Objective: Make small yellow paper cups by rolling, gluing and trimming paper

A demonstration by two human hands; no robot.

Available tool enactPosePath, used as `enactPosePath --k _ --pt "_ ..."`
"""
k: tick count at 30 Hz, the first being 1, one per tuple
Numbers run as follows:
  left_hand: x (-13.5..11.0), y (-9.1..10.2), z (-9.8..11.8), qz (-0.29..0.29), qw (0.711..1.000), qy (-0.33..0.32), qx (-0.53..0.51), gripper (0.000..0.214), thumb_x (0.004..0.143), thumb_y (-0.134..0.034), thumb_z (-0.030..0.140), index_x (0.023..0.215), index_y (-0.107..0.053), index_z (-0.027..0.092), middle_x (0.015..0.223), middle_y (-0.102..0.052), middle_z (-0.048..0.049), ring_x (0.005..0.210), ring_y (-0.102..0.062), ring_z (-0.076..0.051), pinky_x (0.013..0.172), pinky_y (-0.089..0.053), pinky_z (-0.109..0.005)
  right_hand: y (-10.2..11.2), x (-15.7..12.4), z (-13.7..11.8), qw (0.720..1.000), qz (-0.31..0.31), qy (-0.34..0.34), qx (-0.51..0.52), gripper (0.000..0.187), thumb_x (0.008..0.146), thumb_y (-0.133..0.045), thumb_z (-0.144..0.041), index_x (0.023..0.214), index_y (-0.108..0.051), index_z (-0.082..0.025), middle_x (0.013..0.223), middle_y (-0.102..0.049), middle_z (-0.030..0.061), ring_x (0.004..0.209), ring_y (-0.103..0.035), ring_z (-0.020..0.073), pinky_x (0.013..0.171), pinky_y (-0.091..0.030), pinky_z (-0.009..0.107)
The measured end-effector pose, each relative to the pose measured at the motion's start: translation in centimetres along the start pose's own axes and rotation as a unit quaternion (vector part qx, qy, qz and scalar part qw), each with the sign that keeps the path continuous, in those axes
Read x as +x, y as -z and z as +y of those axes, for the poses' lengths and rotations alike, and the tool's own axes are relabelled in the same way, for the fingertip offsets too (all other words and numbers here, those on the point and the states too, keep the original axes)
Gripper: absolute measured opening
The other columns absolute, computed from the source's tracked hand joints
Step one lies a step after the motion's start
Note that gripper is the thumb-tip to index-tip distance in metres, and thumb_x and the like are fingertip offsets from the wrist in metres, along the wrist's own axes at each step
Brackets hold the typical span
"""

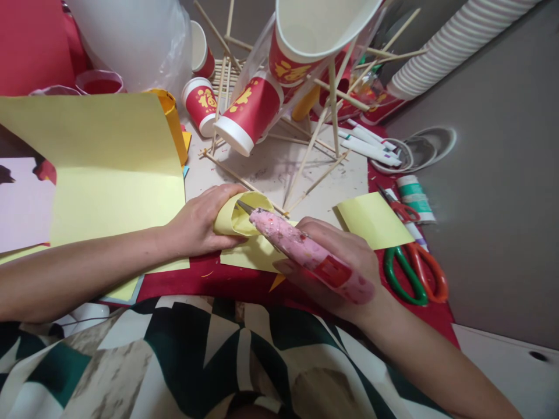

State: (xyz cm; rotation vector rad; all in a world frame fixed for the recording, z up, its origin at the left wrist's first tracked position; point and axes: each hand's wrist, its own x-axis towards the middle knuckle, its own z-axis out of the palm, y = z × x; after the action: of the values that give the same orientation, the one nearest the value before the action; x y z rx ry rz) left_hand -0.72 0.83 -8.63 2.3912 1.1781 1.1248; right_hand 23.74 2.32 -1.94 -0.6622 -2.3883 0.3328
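Note:
My left hand is closed round a rolled piece of yellow paper, holding its curled end on the table. My right hand grips a pink glue gun. The glue gun's metal tip touches the inside of the paper roll. The rolled sheet's flat part lies under the gun on the red table cover.
A large folded yellow sheet lies at left. Red paper cups on wooden sticks stand behind. A small yellow sheet, scissors, a tape roll, glue sticks and a stack of white cups are at right.

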Motion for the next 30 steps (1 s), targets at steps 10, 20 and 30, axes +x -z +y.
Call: enactPosePath --k 10,20,30 --pt "0.09 0.13 0.23 -0.005 1.000 0.009 0.004 0.064 0.084 -0.074 0.038 0.137 -0.045 0.017 0.129 -0.064 -0.0144 0.116 -0.066 -0.027 0.099 -0.056 -0.039 -0.17 0.15 0.02 0.999 -0.011 0.021 0.042 0.029 0.100 -0.056 -0.041 0.079 -0.049 -0.022 0.065 -0.057 -0.0013 0.054 -0.054 0.0100 0.049 -0.041 0.020" --pt "0.16 0.11 0.27 -0.002 1.000 0.010 -0.008 0.067 0.082 -0.078 0.037 0.138 -0.048 0.018 0.129 -0.065 -0.0147 0.117 -0.066 -0.027 0.100 -0.056 -0.041 -0.06 -0.05 0.06 1.000 -0.004 0.007 -0.008 0.034 0.101 -0.054 -0.043 0.075 -0.045 -0.022 0.061 -0.047 -0.0046 0.049 -0.044 0.0088 0.044 -0.032 0.021" --pt "0.20 0.08 0.34 -0.010 1.000 0.022 -0.013 0.065 0.084 -0.075 0.040 0.138 -0.046 0.018 0.132 -0.064 -0.0157 0.122 -0.065 -0.029 0.102 -0.055 -0.042 0.08 -0.26 0.39 0.999 -0.017 -0.023 -0.025 0.029 0.097 -0.058 -0.033 0.073 -0.047 -0.022 0.062 -0.053 -0.0030 0.052 -0.049 0.0104 0.048 -0.035 0.023"
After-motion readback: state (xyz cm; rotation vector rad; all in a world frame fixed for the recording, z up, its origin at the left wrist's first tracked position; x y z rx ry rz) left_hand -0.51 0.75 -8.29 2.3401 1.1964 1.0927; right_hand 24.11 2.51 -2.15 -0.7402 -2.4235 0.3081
